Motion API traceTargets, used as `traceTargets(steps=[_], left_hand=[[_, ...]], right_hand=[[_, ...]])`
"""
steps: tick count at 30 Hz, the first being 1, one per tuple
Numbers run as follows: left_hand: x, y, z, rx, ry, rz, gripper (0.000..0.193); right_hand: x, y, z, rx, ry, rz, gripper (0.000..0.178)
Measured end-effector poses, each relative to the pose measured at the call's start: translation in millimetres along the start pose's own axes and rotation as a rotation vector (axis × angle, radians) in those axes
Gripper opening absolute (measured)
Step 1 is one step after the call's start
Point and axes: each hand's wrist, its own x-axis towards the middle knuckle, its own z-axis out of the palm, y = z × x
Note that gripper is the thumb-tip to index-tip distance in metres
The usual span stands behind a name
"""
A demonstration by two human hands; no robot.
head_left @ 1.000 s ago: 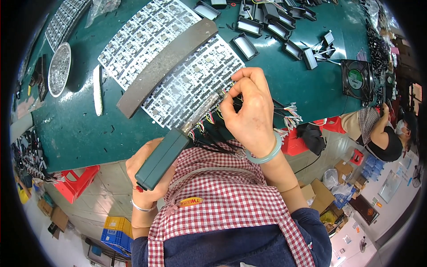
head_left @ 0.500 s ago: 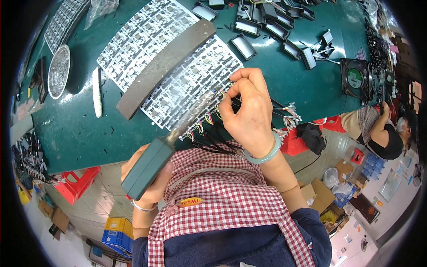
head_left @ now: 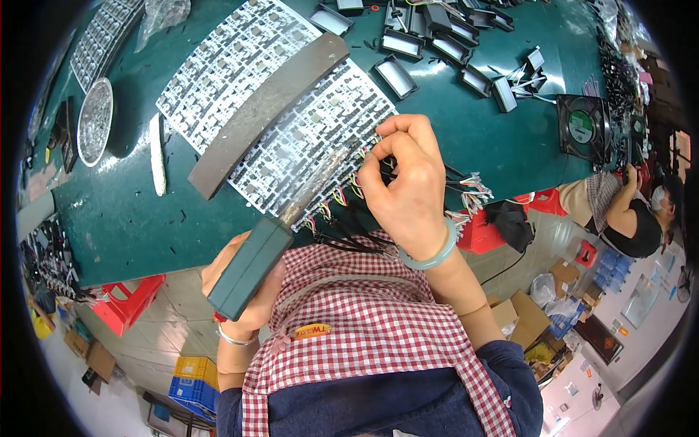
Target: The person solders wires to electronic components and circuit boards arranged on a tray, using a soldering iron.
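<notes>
My left hand [head_left: 268,297] is wrapped round the green handle of a soldering iron [head_left: 251,266]. Its long metal shaft points up and right, and the tip lies close to the right edge of a printed circuit board panel [head_left: 328,109]. There my right hand [head_left: 409,189] pinches with thumb and forefinger at a thin wire end, mostly hidden by the fingers. Several wire bundles [head_left: 339,195] with coloured ends and black sheaths line the panel's near edge. Across the panel lies a dark, heavy-looking bar [head_left: 269,116].
Open black plastic cases [head_left: 397,76] lie scattered at the far side of the green table [head_left: 480,138]. A black fan [head_left: 582,130] stands at the right. At the left are a round metal dish [head_left: 96,122] and a white stick [head_left: 158,154]. Another person [head_left: 633,218] sits farther right.
The soldering iron's handle has shifted slightly up and to the right in my left hand. My right hand keeps its pinch at the panel edge, nearly still.
</notes>
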Motion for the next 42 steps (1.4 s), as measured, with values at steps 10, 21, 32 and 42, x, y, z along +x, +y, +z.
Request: traceTargets(steps=[10, 21, 32, 42], left_hand=[[12.1, 5.8, 1.8, 0.020, -0.074, 0.059, 0.026], [14.6, 12.3, 1.8, 0.028, -0.104, 0.017, 0.025], [18.2, 16.2, -1.9, 0.039, -0.122, 0.014, 0.024], [20.2, 17.9, -5.5, 0.039, -0.187, -0.036, 0.033]], right_hand=[[1.6, 0.3, 0.3, -0.025, 0.015, -0.040, 0.010], [2.3, -0.3, -0.9, -0.040, -0.002, -0.045, 0.009], [2.6, -0.4, -0.6, -0.048, -0.005, -0.036, 0.008], [2.8, -1.0, -0.2, -0.052, -0.001, -0.037, 0.008]])
